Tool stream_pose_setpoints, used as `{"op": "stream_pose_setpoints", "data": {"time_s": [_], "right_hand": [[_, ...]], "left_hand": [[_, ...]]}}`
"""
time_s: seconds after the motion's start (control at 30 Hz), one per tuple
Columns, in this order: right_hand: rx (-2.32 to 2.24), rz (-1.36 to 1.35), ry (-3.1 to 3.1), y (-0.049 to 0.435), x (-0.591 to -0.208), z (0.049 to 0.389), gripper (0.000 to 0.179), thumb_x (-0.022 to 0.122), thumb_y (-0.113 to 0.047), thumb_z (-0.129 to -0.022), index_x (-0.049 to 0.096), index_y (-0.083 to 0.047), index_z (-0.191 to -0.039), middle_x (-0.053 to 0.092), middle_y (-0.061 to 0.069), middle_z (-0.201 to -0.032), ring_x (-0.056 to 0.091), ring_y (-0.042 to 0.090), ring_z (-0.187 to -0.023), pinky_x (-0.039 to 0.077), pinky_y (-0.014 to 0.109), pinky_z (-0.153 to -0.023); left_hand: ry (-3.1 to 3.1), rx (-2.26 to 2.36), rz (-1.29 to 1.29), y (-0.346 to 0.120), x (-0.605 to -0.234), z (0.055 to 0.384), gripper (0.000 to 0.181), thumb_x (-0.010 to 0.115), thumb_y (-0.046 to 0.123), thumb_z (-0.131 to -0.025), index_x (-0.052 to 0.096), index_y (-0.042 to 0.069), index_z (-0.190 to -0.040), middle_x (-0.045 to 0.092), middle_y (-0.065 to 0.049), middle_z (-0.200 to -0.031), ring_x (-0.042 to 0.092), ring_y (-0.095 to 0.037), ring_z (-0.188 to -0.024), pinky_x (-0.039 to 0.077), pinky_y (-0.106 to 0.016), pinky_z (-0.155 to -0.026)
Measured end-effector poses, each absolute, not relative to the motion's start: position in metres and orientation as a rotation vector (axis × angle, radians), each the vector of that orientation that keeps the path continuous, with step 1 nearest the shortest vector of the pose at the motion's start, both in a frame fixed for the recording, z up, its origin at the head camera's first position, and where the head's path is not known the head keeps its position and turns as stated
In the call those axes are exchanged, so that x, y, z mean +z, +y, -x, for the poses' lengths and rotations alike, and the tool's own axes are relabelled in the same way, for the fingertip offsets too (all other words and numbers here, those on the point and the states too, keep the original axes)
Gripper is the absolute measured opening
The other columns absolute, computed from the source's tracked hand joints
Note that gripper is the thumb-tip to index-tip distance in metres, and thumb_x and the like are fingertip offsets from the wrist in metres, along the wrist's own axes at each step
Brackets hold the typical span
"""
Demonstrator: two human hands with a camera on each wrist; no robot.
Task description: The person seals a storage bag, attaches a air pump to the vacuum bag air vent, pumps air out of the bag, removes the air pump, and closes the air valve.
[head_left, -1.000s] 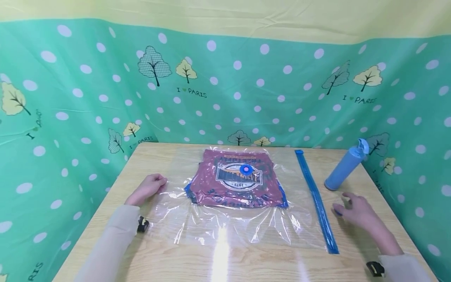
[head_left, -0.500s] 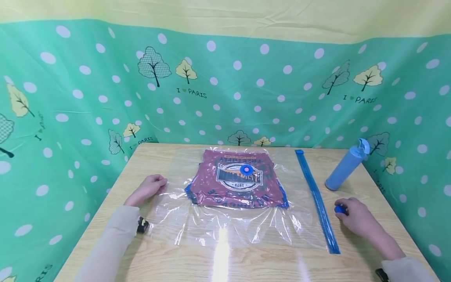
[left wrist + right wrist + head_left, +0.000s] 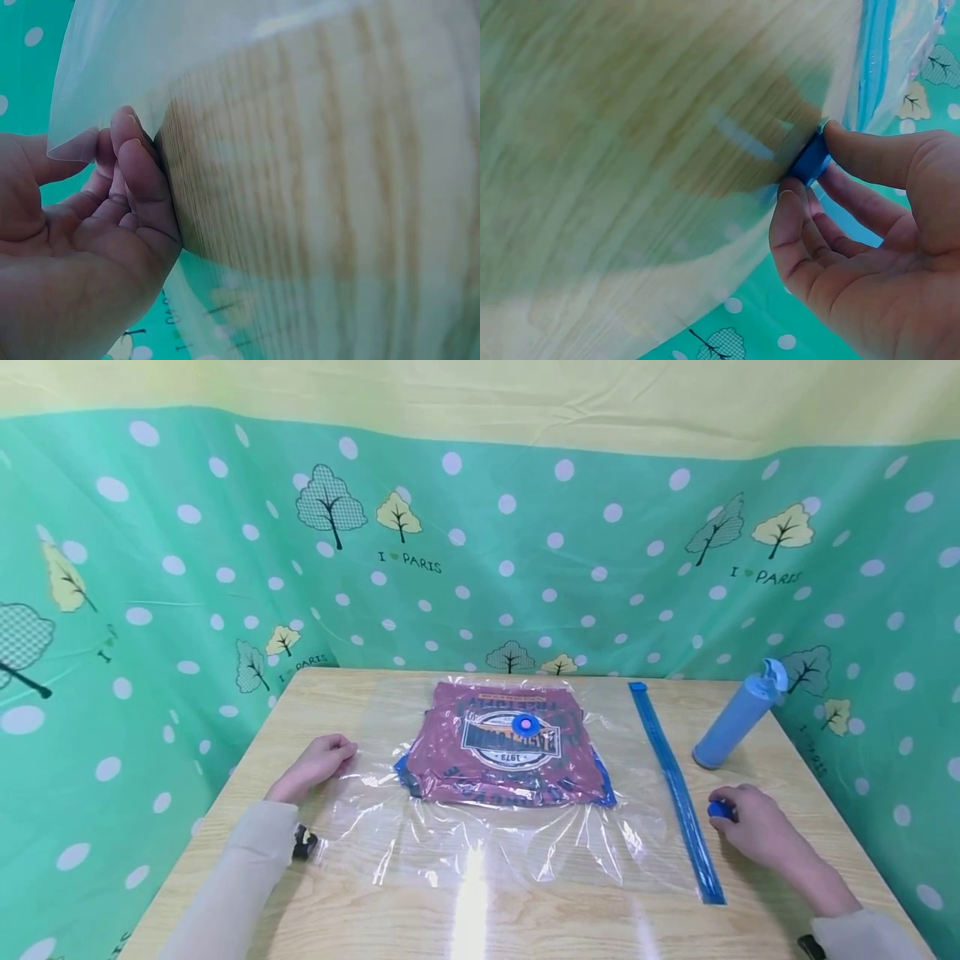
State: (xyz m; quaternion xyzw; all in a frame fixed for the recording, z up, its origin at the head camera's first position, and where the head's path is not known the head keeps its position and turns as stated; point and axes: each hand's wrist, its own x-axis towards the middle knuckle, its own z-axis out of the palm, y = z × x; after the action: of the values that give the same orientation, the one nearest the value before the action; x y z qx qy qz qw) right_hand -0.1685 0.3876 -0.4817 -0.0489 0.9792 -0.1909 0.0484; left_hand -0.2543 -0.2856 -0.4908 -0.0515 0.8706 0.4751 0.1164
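A clear vacuum storage bag (image 3: 450,852) lies flat on the table with a folded maroon garment (image 3: 442,752) inside. A blue valve (image 3: 527,724) with a pink centre sits on top of the bag. At the bag's left edge, my left hand (image 3: 318,760) pinches the plastic film between thumb and fingers, as the left wrist view shows. My right hand (image 3: 753,827) pinches a small blue cap (image 3: 810,160) between thumb and fingertips, close to the tabletop, right of the bag's blue zip strip (image 3: 675,785).
A blue hand pump (image 3: 735,718) stands at the right rear of the wooden table (image 3: 360,918), just beyond the right hand. A green dotted curtain (image 3: 480,552) closes off the back and both sides.
My right hand's fingers have closed on the blue cap, which earlier sat mostly hidden by the thumb. The left hand keeps its place at the bag's edge.
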Motion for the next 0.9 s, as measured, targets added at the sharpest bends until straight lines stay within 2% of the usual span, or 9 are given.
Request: {"op": "stream_pose_setpoints", "data": {"time_s": [0.17,0.3,0.47,0.67,0.77,0.9], "right_hand": [[-0.604,0.172,3.026,0.384,-0.479,0.167,0.033,0.077,0.000,-0.091,0.065,0.015,-0.118,0.064,0.022,-0.098,0.063,0.033,-0.085,0.059,0.052,-0.071],[-0.646,0.206,3.075,0.380,-0.474,0.166,0.036,0.077,0.001,-0.091,0.064,0.017,-0.120,0.064,0.030,-0.103,0.065,0.039,-0.088,0.059,0.057,-0.073],[-0.679,0.225,3.097,0.369,-0.467,0.166,0.038,0.076,0.000,-0.093,0.063,0.017,-0.124,0.064,0.031,-0.107,0.065,0.037,-0.088,0.060,0.055,-0.072],[-0.747,0.281,3.106,0.354,-0.463,0.169,0.037,0.074,0.002,-0.095,0.063,0.016,-0.127,0.061,0.038,-0.120,0.067,0.046,-0.096,0.061,0.057,-0.075],[-0.764,0.307,3.113,0.348,-0.460,0.170,0.035,0.074,0.002,-0.095,0.064,0.015,-0.126,0.062,0.037,-0.119,0.067,0.043,-0.094,0.061,0.056,-0.074],[-0.767,0.313,3.116,0.339,-0.457,0.173,0.034,0.075,0.002,-0.094,0.065,0.014,-0.125,0.063,0.030,-0.110,0.065,0.035,-0.086,0.061,0.048,-0.068]], "left_hand": [[2.544,1.400,0.150,-0.286,-0.491,0.255,0.022,0.051,0.014,-0.110,0.061,-0.001,-0.098,0.059,-0.004,-0.081,0.053,-0.017,-0.075,0.047,-0.026,-0.067],[2.544,1.405,0.145,-0.286,-0.491,0.255,0.022,0.052,0.014,-0.110,0.061,-0.001,-0.097,0.058,-0.003,-0.080,0.053,-0.016,-0.074,0.047,-0.026,-0.066],[2.553,1.403,0.137,-0.286,-0.490,0.254,0.023,0.052,0.014,-0.110,0.061,0.000,-0.095,0.058,-0.003,-0.079,0.052,-0.016,-0.073,0.046,-0.026,-0.065],[2.551,1.409,0.140,-0.287,-0.488,0.254,0.023,0.052,0.014,-0.110,0.061,-0.001,-0.095,0.058,-0.003,-0.080,0.052,-0.016,-0.073,0.046,-0.026,-0.065],[2.541,1.422,0.144,-0.287,-0.490,0.254,0.022,0.053,0.014,-0.110,0.061,-0.001,-0.095,0.058,-0.003,-0.079,0.052,-0.016,-0.073,0.046,-0.026,-0.064],[2.537,1.418,0.155,-0.288,-0.493,0.256,0.021,0.053,0.014,-0.110,0.060,0.001,-0.095,0.057,-0.003,-0.079,0.051,-0.016,-0.072,0.045,-0.026,-0.065]]}}
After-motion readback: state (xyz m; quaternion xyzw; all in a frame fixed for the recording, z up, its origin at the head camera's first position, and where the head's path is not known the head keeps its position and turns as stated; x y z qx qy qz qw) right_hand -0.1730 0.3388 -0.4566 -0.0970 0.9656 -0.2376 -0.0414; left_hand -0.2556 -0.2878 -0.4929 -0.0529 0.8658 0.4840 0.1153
